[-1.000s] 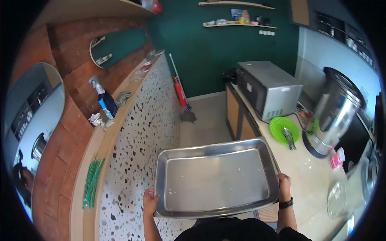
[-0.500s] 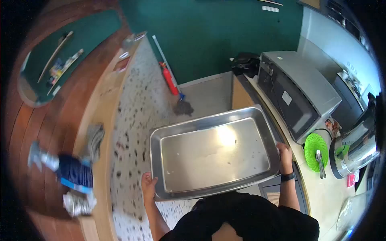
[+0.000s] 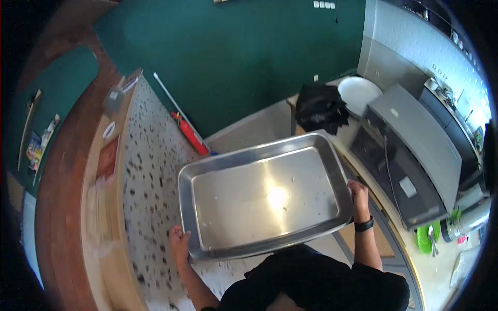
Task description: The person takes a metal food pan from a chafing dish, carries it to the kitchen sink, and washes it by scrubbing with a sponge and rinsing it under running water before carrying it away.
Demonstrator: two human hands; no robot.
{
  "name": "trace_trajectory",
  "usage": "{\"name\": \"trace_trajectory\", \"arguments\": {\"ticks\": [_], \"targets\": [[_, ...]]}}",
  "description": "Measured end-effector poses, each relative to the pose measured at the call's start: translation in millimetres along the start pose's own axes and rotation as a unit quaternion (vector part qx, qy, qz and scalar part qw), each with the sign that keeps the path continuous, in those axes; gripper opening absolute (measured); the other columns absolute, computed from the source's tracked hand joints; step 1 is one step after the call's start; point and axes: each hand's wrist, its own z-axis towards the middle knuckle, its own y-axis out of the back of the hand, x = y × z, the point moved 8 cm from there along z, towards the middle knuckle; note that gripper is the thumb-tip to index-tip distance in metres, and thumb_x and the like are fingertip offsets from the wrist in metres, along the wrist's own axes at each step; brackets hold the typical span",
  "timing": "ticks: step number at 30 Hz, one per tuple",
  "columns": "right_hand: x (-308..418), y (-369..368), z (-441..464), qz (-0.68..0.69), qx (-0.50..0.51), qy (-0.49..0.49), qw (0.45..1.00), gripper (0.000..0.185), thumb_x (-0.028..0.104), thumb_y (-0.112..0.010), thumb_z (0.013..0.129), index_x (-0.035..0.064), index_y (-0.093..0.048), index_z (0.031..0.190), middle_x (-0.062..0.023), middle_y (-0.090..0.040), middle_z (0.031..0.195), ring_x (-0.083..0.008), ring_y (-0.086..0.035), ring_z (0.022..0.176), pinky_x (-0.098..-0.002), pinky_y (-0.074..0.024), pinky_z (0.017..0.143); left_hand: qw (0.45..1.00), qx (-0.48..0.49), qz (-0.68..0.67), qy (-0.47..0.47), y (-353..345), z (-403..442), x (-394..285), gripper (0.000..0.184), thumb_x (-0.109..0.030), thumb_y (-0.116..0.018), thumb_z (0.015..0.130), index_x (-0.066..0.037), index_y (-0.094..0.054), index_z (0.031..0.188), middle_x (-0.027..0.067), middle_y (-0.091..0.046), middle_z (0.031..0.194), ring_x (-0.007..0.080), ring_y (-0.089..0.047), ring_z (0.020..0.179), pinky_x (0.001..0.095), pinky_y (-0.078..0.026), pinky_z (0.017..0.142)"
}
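Observation:
A large rectangular stainless steel tray [image 3: 244, 202] is held in front of my body, its inside facing up and reflecting a bright light. My left hand [image 3: 179, 244] grips the tray's left edge near the lower left corner. On the opposite side, my right hand [image 3: 359, 199] is closed around the right edge, with a dark band on that wrist. Both thumbs show near the rim, while the other fingers are partly hidden by the tray. A few small specks or droplets lie on its bottom.
On the right counter stand a grey microwave [image 3: 415, 150], a black plastic bag [image 3: 320, 109], a white round plate [image 3: 359, 95] and a green basket [image 3: 426, 238] with cutlery. A red fire extinguisher [image 3: 192, 136] stands by the green wall [image 3: 233, 62]. A speckled partition with a wooden ledge [image 3: 116, 259] runs along the left.
I have advanced along the passage with the tray still in both hands. The microwave and bag appear nearer, the white plate has come into view, and the spray bottle on the left has left it.

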Motion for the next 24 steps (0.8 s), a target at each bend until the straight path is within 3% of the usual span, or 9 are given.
{"name": "trace_trajectory", "arguments": {"ticks": [3, 6, 7, 9, 11, 15, 19, 22, 24], "targets": [[4, -67, 69, 0.043, 0.018, 0.006, 0.999, 0.023, 0.018, -0.051, 0.071, -0.0024, -0.061, 0.077, 0.0025, -0.047, 0.061, -0.0071, -0.037, 0.055, -0.0225, -0.0268, 0.051, 0.996, -0.027, -0.083, 0.016, -17, 80, 17, 0.023, 0.004, -0.056, 0.068, -0.006, -0.042, 0.083, -0.0030, -0.039, 0.071, 0.0051, -0.037, 0.065, 0.0188, -0.033, 0.062], [38, -135, 122, 0.003, 0.014, -0.024, 1.000, 0.027, 0.018, -0.052, 0.071, -0.0041, -0.061, 0.082, 0.0014, -0.049, 0.063, -0.0083, -0.039, 0.058, -0.0231, -0.0288, 0.053, 0.999, -0.022, 0.037, -0.023, -39, 147, -15, 0.025, 0.005, -0.058, 0.066, -0.007, -0.043, 0.082, -0.0041, -0.037, 0.068, 0.0048, -0.034, 0.061, 0.0183, -0.030, 0.057], [49, -156, 136, -0.036, 0.028, -0.079, 0.996, 0.029, 0.019, -0.052, 0.070, -0.0056, -0.061, 0.084, -0.0010, -0.054, 0.069, -0.0102, -0.046, 0.065, -0.0232, -0.0336, 0.061, 0.999, -0.025, 0.000, -0.024, -43, 173, -14, 0.025, 0.005, -0.058, 0.066, -0.007, -0.043, 0.081, -0.0046, -0.036, 0.066, 0.0044, -0.033, 0.060, 0.0180, -0.029, 0.056], [50, -201, 175, 0.015, 0.030, -0.053, 0.998, 0.029, 0.017, -0.052, 0.073, -0.0065, -0.060, 0.088, -0.0031, -0.057, 0.071, -0.0107, -0.047, 0.065, -0.0240, -0.0363, 0.059, 0.997, -0.021, -0.080, -0.013, -56, 219, -12, 0.026, 0.006, -0.059, 0.065, -0.008, -0.043, 0.081, -0.0055, -0.035, 0.063, 0.0038, -0.031, 0.057, 0.0174, -0.027, 0.053], [58, -231, 207, 0.025, 0.044, -0.042, 0.998, 0.030, 0.014, -0.051, 0.074, -0.0072, -0.059, 0.093, -0.0054, -0.059, 0.074, -0.0100, -0.049, 0.067, -0.0231, -0.0378, 0.060, 0.998, -0.044, -0.035, 0.011, -63, 260, -18, 0.026, 0.006, -0.059, 0.065, -0.008, -0.043, 0.081, -0.0061, -0.034, 0.061, 0.0032, -0.031, 0.055, 0.0169, -0.026, 0.052], [61, -291, 271, 0.035, 0.041, -0.062, 0.997, 0.030, 0.016, -0.053, 0.072, -0.0103, -0.058, 0.086, -0.0068, -0.060, 0.076, -0.0128, -0.052, 0.071, -0.0238, -0.0390, 0.067, 0.996, -0.030, -0.079, 0.025, -85, 358, 19, 0.027, 0.006, -0.060, 0.064, -0.007, -0.043, 0.081, -0.0063, -0.033, 0.060, 0.0034, -0.031, 0.054, 0.0176, -0.026, 0.051], [59, -342, 348, -0.001, 0.053, -0.035, 0.998, 0.027, 0.015, -0.051, 0.072, -0.0090, -0.059, 0.081, -0.0074, -0.059, 0.072, -0.0158, -0.053, 0.068, -0.0258, -0.0394, 0.064, 0.999, 0.003, -0.051, -0.001, -139, 477, 35, 0.027, 0.005, -0.059, 0.063, -0.008, -0.043, 0.080, -0.0029, -0.040, 0.065, 0.0050, -0.037, 0.058, 0.0187, -0.032, 0.054], [49, -370, 409, 0.003, 0.030, -0.082, 0.996, 0.034, 0.015, -0.051, 0.067, -0.0117, -0.058, 0.086, -0.0109, -0.061, 0.087, -0.0173, -0.052, 0.078, -0.0263, -0.0381, 0.072, 0.997, 0.058, -0.052, -0.012, -206, 564, 13, 0.026, 0.005, -0.058, 0.063, -0.007, -0.044, 0.082, -0.0005, -0.046, 0.070, 0.0073, -0.043, 0.064, 0.0199, -0.036, 0.059], [70, -386, 434, 0.006, -0.025, -0.109, 0.994, 0.030, 0.016, -0.050, 0.068, -0.0098, -0.059, 0.081, -0.0122, -0.062, 0.081, -0.0183, -0.054, 0.076, -0.0266, -0.0390, 0.071, 0.995, 0.093, -0.042, -0.006, -242, 626, -8, 0.026, 0.005, -0.058, 0.064, -0.006, -0.045, 0.084, 0.0010, -0.049, 0.073, 0.0093, -0.047, 0.068, 0.0215, -0.039, 0.061]]}}
